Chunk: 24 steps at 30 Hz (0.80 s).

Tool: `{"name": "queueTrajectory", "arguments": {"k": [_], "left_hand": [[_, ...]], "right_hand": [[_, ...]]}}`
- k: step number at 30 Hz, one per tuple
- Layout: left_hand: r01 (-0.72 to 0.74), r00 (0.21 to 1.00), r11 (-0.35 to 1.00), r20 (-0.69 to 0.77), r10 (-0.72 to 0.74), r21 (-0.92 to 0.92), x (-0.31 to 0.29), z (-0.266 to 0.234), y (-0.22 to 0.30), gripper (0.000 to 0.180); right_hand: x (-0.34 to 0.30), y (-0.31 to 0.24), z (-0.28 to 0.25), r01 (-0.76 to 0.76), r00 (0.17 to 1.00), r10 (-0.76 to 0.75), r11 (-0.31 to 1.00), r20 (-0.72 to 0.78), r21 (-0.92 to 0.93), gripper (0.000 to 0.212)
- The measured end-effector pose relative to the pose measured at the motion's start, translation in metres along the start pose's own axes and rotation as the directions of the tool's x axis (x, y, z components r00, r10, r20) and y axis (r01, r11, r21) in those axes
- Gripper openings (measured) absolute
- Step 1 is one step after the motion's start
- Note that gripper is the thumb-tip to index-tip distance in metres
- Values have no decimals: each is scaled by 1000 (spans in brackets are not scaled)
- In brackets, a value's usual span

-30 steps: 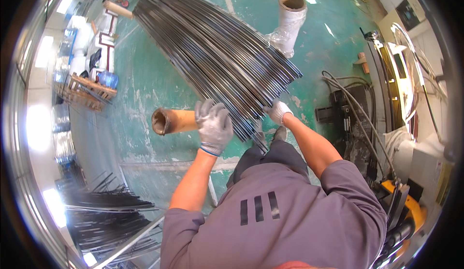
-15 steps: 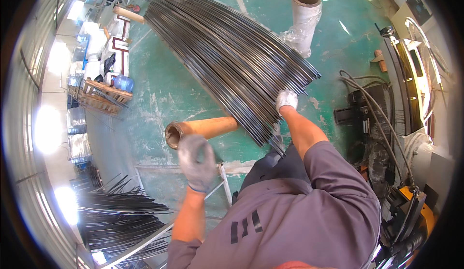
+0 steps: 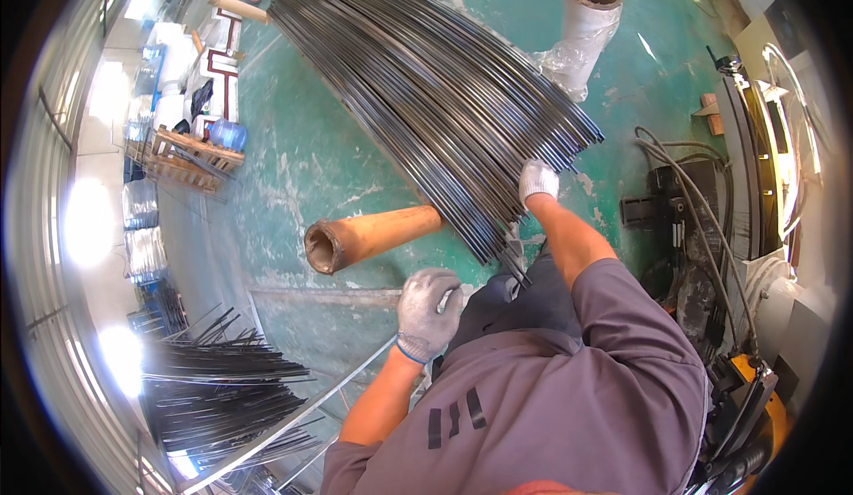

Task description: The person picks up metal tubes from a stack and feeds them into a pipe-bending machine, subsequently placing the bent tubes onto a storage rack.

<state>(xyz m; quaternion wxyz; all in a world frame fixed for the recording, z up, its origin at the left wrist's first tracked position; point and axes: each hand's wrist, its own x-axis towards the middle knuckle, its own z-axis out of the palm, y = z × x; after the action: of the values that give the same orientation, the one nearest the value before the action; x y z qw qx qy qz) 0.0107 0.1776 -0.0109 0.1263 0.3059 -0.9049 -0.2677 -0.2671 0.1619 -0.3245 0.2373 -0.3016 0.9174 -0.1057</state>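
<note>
A wide layer of long dark metal rods [image 3: 418,95] stretches away in front of me. Their near ends fan out close to my legs, and a few stick out farther toward me. At the near right ends, my right hand [image 3: 538,180], in a white knit glove, is closed on the metal rods; its fingertips are partly hidden, so how many it grips I cannot tell. My left hand [image 3: 427,313], in a greyish glove with a blue-edged cuff, hovers before my waist. Its fingers are loosely curved, with a gap to the thumb and nothing in it.
A thick brown cardboard tube [image 3: 378,237] lies on the green floor, one end under the rods. A plastic-wrapped tube [image 3: 582,42] is beyond them. Black machinery with hoses [image 3: 689,202] stands right. More dark rods [image 3: 227,384] lie lower left near a white metal bar [image 3: 258,451].
My left hand has swung right and slightly down, from beside the cardboard tube toward my waist. My right hand stays at the rod ends. The whole view has shifted a little.
</note>
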Motion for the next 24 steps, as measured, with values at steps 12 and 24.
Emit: {"name": "queueTrajectory", "arguments": {"k": [12, 24], "left_hand": [[-53, 971, 996, 229, 67, -65, 0, 32, 9, 16], [-24, 970, 992, 237, 53, -121, -4, 46, 7, 15]], "right_hand": [[-23, 0, 14, 107, 974, -116, 993, -193, -58, 25], [-5, 8, -15, -53, 995, 47, 997, 92, 60, 20]]}}
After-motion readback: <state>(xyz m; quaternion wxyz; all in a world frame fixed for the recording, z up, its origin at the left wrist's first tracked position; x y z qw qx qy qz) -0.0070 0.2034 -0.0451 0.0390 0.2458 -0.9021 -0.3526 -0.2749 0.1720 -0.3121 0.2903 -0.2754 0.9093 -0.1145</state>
